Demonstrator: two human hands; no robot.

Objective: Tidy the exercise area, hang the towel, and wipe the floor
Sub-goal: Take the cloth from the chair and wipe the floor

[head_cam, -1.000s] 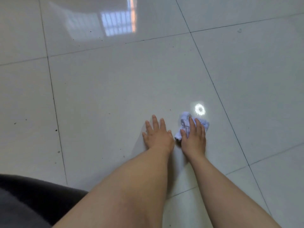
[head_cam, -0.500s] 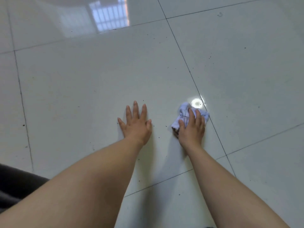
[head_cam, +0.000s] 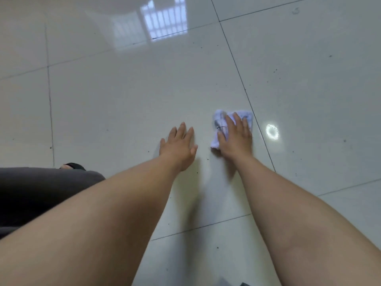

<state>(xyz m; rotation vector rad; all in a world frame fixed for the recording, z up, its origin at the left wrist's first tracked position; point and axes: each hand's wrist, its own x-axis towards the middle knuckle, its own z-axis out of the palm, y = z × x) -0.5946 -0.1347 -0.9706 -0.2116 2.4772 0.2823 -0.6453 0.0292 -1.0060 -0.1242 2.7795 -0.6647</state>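
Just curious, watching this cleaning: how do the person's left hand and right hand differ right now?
The right hand presses a crumpled white cloth; the left hand lies bare on the floor tile. The right hand reaches farther forward, beside a tile seam; the left hand sits nearer the person, mid-tile. Both are palm down with fingers extended.

The left hand (head_cam: 179,147) and the right hand (head_cam: 235,139) are bare, and so are both arms (head_cam: 115,207). A leg in soft dark grey cloth trousers (head_cam: 41,190) shows at the left. Past it peeks a small black rounded thing (head_cam: 75,165), maybe a slipper.
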